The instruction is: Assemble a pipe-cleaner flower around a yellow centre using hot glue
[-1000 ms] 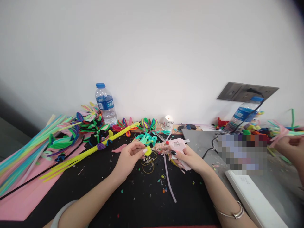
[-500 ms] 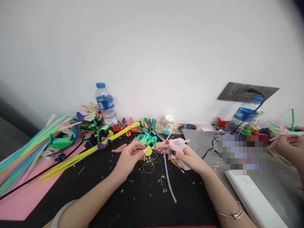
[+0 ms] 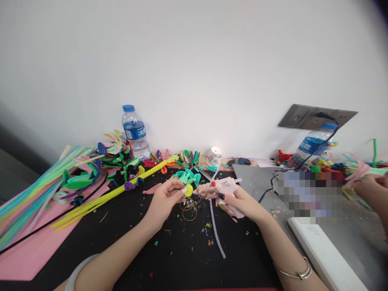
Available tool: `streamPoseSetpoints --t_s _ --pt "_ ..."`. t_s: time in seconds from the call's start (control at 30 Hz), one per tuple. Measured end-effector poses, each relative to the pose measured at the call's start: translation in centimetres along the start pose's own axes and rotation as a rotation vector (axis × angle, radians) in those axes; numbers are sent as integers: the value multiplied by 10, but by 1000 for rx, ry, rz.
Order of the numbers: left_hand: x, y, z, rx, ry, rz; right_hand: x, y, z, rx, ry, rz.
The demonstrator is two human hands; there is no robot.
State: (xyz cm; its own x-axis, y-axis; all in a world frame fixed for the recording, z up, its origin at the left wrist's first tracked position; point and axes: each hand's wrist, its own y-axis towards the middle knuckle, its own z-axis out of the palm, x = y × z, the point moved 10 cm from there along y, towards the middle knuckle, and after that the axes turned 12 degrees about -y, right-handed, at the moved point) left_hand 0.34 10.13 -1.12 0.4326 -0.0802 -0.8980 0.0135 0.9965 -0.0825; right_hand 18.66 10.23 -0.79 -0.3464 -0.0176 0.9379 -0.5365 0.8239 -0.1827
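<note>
My left hand (image 3: 166, 202) pinches a small, round, fuzzy yellow piece (image 3: 188, 190) between thumb and fingertips. My right hand (image 3: 242, 202) is closed around a pink hot glue gun (image 3: 229, 186) with a pale stick poking out of its back. The gun's crusted nozzle, specked with coloured bits, points left, its tip close to the yellow piece; whether they touch I cannot tell. Behind my left fingers lies a turquoise pipe-cleaner flower (image 3: 187, 176). Thin yellowish rings (image 3: 189, 214) rest on the black mat below, and a pale lilac strip (image 3: 216, 232) runs down from under the gun.
Pipe-cleaner bundles (image 3: 33, 198) lie left on pink sheets (image 3: 27, 254). Water bottles stand by the wall, left (image 3: 135, 133) and right (image 3: 313, 145). Behind the gun are a paper cup (image 3: 215, 155) and scissors (image 3: 206, 173). A white power strip (image 3: 324, 250) and a co-worker's hand (image 3: 371, 188) are at right.
The yellow piece has turned and risen slightly in my left fingers, near the nozzle tip. My right hand stays nearly still. The co-worker's hand at right has shifted a little.
</note>
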Motion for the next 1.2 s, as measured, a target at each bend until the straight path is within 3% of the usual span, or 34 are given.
streamPoseSetpoints --t_s 0.27,0.57,0.77,0.97,1.2 --pt "3 0 3 37 2 -10 5 2 -4 -42 1 -62" --pt "1 0 -2 -12 -26 -2 0 0 3 12 -15 24" --pt "4 0 -3 -33 -64 -28 6 2 -4 -61 11 -49" --pt "4 -1 -5 -64 -81 -31 1 3 5 -16 32 -29" --pt "5 -2 -5 -74 -112 -39 3 2 1 -55 3 -28"
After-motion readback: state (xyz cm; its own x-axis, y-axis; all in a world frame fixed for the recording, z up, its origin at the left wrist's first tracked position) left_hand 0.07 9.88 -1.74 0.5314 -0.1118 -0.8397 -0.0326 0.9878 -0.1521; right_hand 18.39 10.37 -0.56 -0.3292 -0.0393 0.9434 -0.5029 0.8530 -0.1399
